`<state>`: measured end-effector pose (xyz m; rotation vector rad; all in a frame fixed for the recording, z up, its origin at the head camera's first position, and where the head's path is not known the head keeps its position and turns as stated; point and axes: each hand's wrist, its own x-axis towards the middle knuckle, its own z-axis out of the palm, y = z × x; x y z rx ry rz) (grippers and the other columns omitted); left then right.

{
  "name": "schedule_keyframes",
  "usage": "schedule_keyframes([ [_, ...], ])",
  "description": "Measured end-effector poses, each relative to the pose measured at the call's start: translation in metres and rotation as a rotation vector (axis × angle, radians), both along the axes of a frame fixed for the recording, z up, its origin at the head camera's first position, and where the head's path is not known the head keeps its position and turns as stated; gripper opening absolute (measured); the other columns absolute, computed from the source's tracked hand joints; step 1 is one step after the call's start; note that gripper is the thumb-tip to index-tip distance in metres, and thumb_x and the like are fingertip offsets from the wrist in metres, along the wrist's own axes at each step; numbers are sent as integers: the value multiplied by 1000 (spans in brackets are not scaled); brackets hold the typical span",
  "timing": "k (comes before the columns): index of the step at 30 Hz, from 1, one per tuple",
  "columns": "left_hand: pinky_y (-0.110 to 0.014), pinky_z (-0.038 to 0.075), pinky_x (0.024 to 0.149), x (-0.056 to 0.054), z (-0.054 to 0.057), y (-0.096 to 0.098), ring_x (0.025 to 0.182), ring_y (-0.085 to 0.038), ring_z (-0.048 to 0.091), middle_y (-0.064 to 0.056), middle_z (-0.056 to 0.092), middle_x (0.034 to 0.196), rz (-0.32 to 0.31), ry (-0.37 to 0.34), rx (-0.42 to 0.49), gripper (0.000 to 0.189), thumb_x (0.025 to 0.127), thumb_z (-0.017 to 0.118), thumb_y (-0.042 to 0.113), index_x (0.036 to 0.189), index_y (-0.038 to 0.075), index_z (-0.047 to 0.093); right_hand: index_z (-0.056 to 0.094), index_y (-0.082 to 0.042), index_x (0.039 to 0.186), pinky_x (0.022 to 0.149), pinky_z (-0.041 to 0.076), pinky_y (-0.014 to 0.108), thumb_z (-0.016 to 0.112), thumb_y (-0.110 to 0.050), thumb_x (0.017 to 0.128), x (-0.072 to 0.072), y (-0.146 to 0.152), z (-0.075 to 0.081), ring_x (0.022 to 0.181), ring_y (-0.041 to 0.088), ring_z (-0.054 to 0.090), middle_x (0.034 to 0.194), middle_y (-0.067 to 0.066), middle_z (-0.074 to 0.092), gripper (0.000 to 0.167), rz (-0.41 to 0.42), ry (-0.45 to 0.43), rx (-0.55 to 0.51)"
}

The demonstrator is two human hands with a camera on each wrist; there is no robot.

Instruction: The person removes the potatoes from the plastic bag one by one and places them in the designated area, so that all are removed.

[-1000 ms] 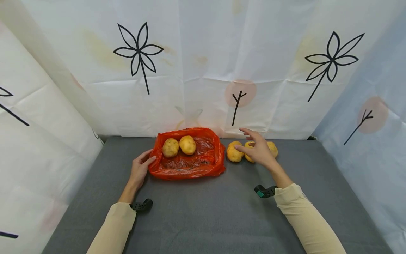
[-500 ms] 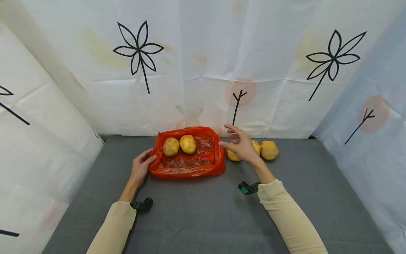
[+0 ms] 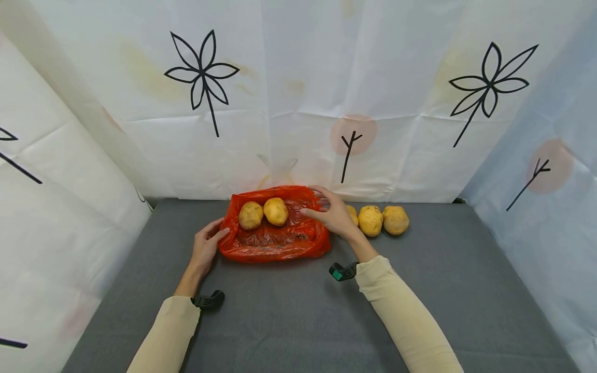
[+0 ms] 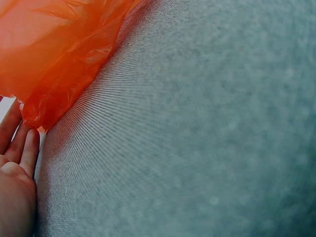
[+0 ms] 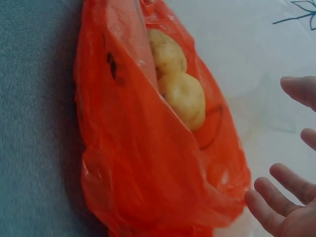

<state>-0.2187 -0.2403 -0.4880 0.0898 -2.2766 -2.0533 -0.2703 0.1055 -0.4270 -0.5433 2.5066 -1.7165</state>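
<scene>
The person's right hand (image 3: 333, 212) hung over the right side of the red plastic bag (image 3: 275, 254), with the forearm slanting in from the lower right. Its grip was wide and held nothing: in the right wrist view the fingers (image 5: 280, 197) were parted from one another, with a broad gap up to the thumb. Whether a fingertip met the bag's edge there could not be told.

The left hand (image 3: 205, 248) was at the bag's left side, its forearm on a slant and the thumb against the red plastic. The left wrist view showed its other fingers touching a lower corner of the bag; whether that grip pinched the plastic, I could not tell.

The bag sat on the grey desk (image 3: 280, 311) with its mouth spread upward and its rim crumpled. Inside, toward the left and back, two potatoes (image 3: 275, 211) lay next to each other. To the right of the bag, three loose potatoes (image 3: 370, 220) sat in a row on the desk, the nearest to the bag partly hidden behind the right hand.
</scene>
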Motion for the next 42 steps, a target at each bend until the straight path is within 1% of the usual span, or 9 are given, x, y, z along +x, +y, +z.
schedule_keyframes([
  [10, -15, 49, 87, 1, 1, 0, 106, -2, 56, -23, 51, 142, -1, 5, 0, 44, 103, 60, 8, 144, -6, 51, 48, -15, 152, 105, 42, 55, 80, -28, 90, -11, -27, -11, 135, 42, 44, 149, 19, 44, 70, 18, -51, 47],
  [18, -15, 49, 86, 0, 1, 0, 106, -5, 56, -21, 53, 138, 3, 12, 2, 43, 103, 60, 8, 142, -7, 53, 47, -13, 152, 101, 46, 54, 79, -23, 91, -20, -45, -15, 132, 41, 48, 153, 15, 43, 69, 33, -78, 60],
  [23, -15, 49, 86, 0, 1, 0, 106, -4, 56, -22, 53, 139, 0, 9, -2, 43, 103, 60, 8, 143, -6, 52, 47, -12, 152, 96, 49, 48, 78, -24, 92, -25, -56, -18, 128, 40, 51, 149, 19, 47, 69, 44, -88, 90],
  [27, -14, 49, 87, 1, 1, 0, 106, -3, 56, -23, 52, 140, -3, 7, -3, 43, 103, 60, 9, 143, -6, 52, 47, -12, 152, 80, 52, 38, 79, -26, 91, -28, -64, -20, 106, 37, 60, 146, 18, 51, 70, 45, -87, 119],
  [28, -14, 49, 87, 1, 1, 0, 106, -3, 56, -23, 52, 140, -4, 8, -5, 43, 103, 60, 9, 143, -6, 52, 47, -12, 152, 80, 52, 37, 79, -27, 91, -29, -65, -21, 106, 36, 60, 147, 16, 51, 70, 39, -85, 132],
  [30, -14, 49, 87, 1, 2, 0, 106, -3, 56, -24, 52, 140, -4, 8, -2, 44, 103, 60, 9, 143, -6, 52, 48, -14, 152, 84, 52, 38, 79, -27, 91, -29, -69, -21, 108, 33, 60, 148, 13, 50, 70, 29, -86, 155],
  [32, -14, 49, 87, 1, 2, 0, 106, -3, 56, -23, 52, 139, -5, 9, 1, 44, 103, 60, 9, 143, -6, 52, 49, -15, 151, 95, 50, 42, 80, -27, 90, -29, -72, -22, 119, 32, 58, 149, 11, 49, 70, 22, -84, 175],
  [34, -15, 49, 87, 0, 1, 0, 105, -3, 56, -23, 52, 139, -4, 7, 3, 44, 103, 60, 9, 143, -6, 52, 49, -15, 152, 106, 44, 47, 80, -26, 90, -29, -75, -23, 132, 32, 49, 151, 11, 48, 70, 27, -80, 192],
  [42, -15, 49, 87, 0, 0, -1, 105, -3, 57, -20, 53, 137, 2, 11, -1, 43, 103, 60, 9, 143, -6, 52, 47, -16, 153, 109, 41, 48, 78, -24, 91, -31, -86, -26, 134, 31, 48, 151, 9, 49, 70, 31, -85, 205],
])
